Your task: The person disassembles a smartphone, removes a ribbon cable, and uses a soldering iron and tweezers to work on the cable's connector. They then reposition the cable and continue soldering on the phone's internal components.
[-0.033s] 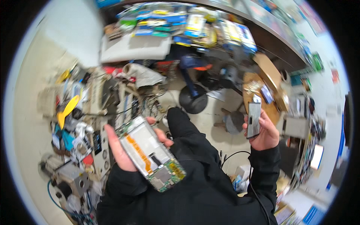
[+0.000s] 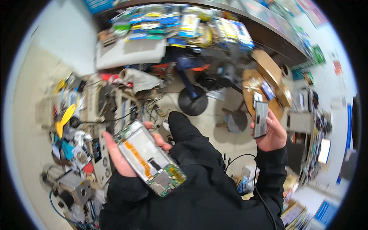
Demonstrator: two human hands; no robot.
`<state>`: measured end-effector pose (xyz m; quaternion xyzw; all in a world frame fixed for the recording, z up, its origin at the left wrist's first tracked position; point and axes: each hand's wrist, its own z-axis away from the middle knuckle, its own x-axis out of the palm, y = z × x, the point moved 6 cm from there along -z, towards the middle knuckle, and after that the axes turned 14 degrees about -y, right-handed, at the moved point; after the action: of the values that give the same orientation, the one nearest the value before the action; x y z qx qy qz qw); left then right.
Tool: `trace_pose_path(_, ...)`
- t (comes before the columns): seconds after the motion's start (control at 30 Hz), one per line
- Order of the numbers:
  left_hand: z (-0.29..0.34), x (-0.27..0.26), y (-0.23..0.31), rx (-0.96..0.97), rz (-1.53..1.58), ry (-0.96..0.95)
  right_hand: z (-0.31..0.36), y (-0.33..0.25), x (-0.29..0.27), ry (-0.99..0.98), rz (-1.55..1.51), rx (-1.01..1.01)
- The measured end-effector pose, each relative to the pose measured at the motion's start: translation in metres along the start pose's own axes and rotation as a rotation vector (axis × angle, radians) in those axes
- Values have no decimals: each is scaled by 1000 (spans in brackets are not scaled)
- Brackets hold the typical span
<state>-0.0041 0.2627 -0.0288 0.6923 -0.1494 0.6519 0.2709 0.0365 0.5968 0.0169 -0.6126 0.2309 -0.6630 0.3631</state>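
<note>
- Opened phone [image 2: 151, 157]: one, lying in the left hand [image 2: 122, 163], in front of the black jacket [image 2: 199, 184].
- Grey slab [image 2: 261, 118]: one, in the right hand [image 2: 273, 134], well apart from the phone.
- Hands: two, bare, both occupied.
- Left: half open, palm up, cradling the phone; thumb along the left edge, fingertips curled past the right edge.
- Right: partly curled, gripping the slab between thumb and fingers near its lower end.
- Phone's look: innards upward, long side slanted, upper end toward the left. Pale plate; one orange ribbon [image 2: 136, 155] running lengthwise; one short black strip [image 2: 155, 164] beside it. Green circuit board [image 2: 168, 180] across the lower end, grey cover on it, yellowish patch at the right edge.
- Slab: flat, elongated, dark mark near left edge.
</note>
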Motion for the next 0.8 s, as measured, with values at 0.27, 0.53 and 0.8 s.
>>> trace_pose_path(0.27, -33, 9, -75, -253, -173, -36, 118, -49, -43, 339, 87, -224)
trace_pose_path(0.53, -109, 64, -247, -519, -147, -127, 241, -105, -109, 455, 167, -394)
trace_pose_path(0.8, -152, 98, -548, -769, -186, -72, 448, -178, -283, 744, 202, -519)
